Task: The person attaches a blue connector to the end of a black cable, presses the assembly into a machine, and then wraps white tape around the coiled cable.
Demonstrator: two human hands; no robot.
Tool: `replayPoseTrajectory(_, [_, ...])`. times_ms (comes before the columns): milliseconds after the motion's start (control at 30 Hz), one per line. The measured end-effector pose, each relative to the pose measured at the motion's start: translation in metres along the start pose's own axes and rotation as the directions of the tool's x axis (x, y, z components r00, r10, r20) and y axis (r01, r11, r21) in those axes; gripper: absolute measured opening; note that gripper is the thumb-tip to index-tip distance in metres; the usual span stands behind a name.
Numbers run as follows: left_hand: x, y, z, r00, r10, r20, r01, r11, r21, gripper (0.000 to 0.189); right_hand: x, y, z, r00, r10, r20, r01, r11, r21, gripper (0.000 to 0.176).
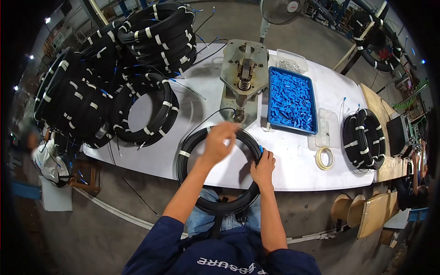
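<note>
Apparently for support, the coil (pixel 182 167) rests partly on the table (pixel 298 176), its near side over the person's lap. The right hand (pixel 263 169) closes round its right side, seemingly steadying it, beside a blue tip (pixel 261 149). The left hand (pixel 219 145) curls near the press (pixel 231 55); whether it pinches anything, I cannot tell. The tray (pixel 293 130) sits right of the press, presumably for easy reach.

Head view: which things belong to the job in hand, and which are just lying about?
Job, as I read it:
- cable coil, in the right hand
- bench press, a cable running up to it
- blue pieces in the tray, likely; similar blue by that hand

Lying about, probably:
- tape roll
- fan
- wooden spools
</note>
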State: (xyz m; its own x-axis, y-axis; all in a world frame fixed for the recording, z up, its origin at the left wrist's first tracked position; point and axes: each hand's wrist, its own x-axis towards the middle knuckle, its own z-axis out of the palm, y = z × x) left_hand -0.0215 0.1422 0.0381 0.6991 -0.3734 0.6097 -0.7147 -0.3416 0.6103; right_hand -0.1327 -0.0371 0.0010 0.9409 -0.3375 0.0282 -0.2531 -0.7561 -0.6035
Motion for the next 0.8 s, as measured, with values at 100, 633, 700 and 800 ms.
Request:
replayPoseTrajectory(100, [0.038, 0.0, -0.029, 0.954, 0.004, -0.299, 0.102, 0.935, 0.34, 0.035, 0.004, -0.004, -0.002, 1.0, 0.006, 0.0, -0.006, 1.0, -0.026, 0.062])
replayPoseTrajectory(633, [0.019, -0.033, -0.019, 0.867, -0.477, 0.144, 0.491, 0.867, -0.085, 0.026, 0.023, -0.014, -0.01, 0.991, -0.13, 0.013, 0.129, 0.989, 0.073, 0.083])
replayPoseTrajectory(700, [0.02, -0.035, -0.018, 0.865, -0.482, 0.139, 0.491, 0.871, -0.038, 0.027, 0.031, -0.012, -0.005, 0.982, -0.175, -0.069, 0.186, 0.959, 0.215, 0.076])
replayPoseTrajectory(800, [0.022, -0.036, -0.023, 0.856, -0.498, 0.143, 0.509, 0.859, -0.054, 0.027, 0.055, -0.018, -0.006, 0.998, -0.045, -0.04, 0.059, 0.859, 0.508, 0.072])
